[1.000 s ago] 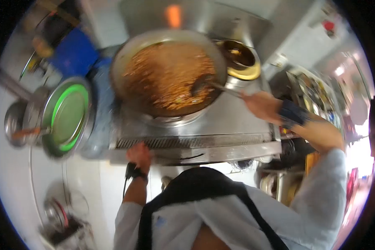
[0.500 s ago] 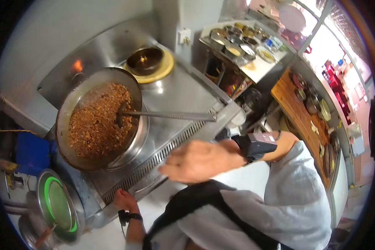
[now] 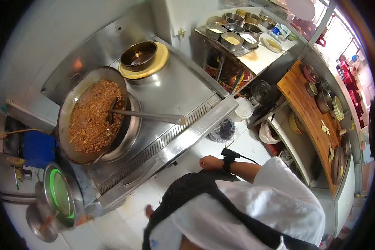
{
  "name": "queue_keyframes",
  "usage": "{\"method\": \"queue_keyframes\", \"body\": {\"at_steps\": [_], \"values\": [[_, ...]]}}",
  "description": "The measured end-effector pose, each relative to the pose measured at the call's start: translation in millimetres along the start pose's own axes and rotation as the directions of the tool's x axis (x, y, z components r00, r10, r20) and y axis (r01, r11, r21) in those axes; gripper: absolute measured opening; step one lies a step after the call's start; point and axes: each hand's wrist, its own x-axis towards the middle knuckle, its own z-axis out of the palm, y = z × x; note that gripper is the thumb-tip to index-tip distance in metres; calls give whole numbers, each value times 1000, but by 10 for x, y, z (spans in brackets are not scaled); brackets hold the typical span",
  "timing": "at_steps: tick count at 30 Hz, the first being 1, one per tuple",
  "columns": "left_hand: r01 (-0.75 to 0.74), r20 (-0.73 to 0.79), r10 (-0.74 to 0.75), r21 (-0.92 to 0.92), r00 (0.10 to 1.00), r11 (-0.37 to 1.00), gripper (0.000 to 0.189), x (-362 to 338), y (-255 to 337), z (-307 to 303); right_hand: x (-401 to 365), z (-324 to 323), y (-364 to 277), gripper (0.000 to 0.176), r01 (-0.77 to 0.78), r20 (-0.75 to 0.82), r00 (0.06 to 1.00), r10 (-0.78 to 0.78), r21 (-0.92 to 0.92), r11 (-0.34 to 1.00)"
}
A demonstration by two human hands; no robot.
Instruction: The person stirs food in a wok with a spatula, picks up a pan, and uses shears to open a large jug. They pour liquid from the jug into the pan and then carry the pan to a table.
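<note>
My right hand [image 3: 211, 163], with a black band on its wrist, is curled up beside the black apron [image 3: 187, 187]; nothing shows in it. Only a small part of my left hand [image 3: 149, 211] shows past the apron's left edge, low over the floor, its fingers mostly hidden. Both hands are apart from the stove. A large wok [image 3: 62, 125] leans on the burner ring, holding reddish-brown chopped food [image 3: 93, 118]. A long-handled metal cooking tool [image 3: 150, 115] rests with its head in the food and its handle toward the stove's front edge.
A metal pot [image 3: 138, 56] sits on a round yellow board [image 3: 162, 62] behind the wok. Bowls, one with a green-rimmed strainer [image 3: 54, 196], stand at lower left. Several metal containers [image 3: 232, 39] line the far table. A wooden counter [image 3: 306, 121] curves along the right.
My right hand has drawn back from above the stove's front edge to beside the apron. My left hand has dropped away from the edge. The view has shifted slightly.
</note>
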Motion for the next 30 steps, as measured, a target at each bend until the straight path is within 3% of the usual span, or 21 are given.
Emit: {"method": "queue_keyframes", "body": {"at_steps": [2,4,5,6,8,10,11,12,14,17,22,23,25,26,27,28,29,30], "values": [[-31,310,-44,233,950,972,16,-332,65,306,55,59,307,18,-6,-34,999,6,9,1000],[-89,447,-42,269,894,959,16,-462,249,594,-59,-256,355,19,-80,12,997,80,35,996],[-117,496,-34,269,868,956,16,-510,374,717,-111,-288,506,19,-137,16,991,136,172,976],[-137,531,-24,262,847,955,16,-543,496,833,-167,-244,729,19,-129,19,992,128,175,976],[-166,570,-2,243,822,956,16,-596,753,1030,-248,20,1351,19,68,-248,967,-67,-2,998],[-174,577,-1,247,817,953,16,-681,977,1132,-381,392,2046,19,-100,-271,951,146,177,979],[-173,587,-7,250,809,952,16,-712,1045,1172,-464,642,2554,19,-74,-157,986,55,-112,991],[-169,591,-19,261,806,951,16,-757,1136,1180,-597,838,2948,19,-3,-21,1000,-5,-386,923],[-159,591,-44,287,805,945,16,-819,1200,1142,-983,876,3168,16,-316,-31,948,318,-237,919],[-123,563,-100,345,820,931,16,-946,1180,960,-1485,970,3516,19,-230,-32,973,229,-5,973],[-68,517,-180,425,837,902,16,-1127,1110,694,-1574,1149,3640,23,-328,-75,934,348,200,923],[-54,508,-196,435,838,899,16,-1160,1106,651,-1489,1000,3530,20,-313,-65,943,326,153,937],[-29,487,-221,454,845,891,16,-1263,1060,558,-1254,552,3053,15,-40,-175,984,-1,-234,971],[-22,479,-224,456,849,890,16,-1286,1034,552,-934,641,3134,17,-7,-146,988,-42,-322,947],[-6,473,-240,462,848,887,16,-1295,1032,589,-758,718,3209,18,-46,-237,970,58,57,997],[2,466,-244,462,850,887,16,-1326,1051,585,-343,1234,3570,17,-253,-316,888,333,270,929],[18,462,-260,465,848,885,16,-1349,1006,644,-554,456,2802,17,65,-140,983,-123,-362,930],[29,457,-265,461,849,887,16,-1379,990,678,-423,554,2797,20,-159,-175,966,190,177,971]]}}
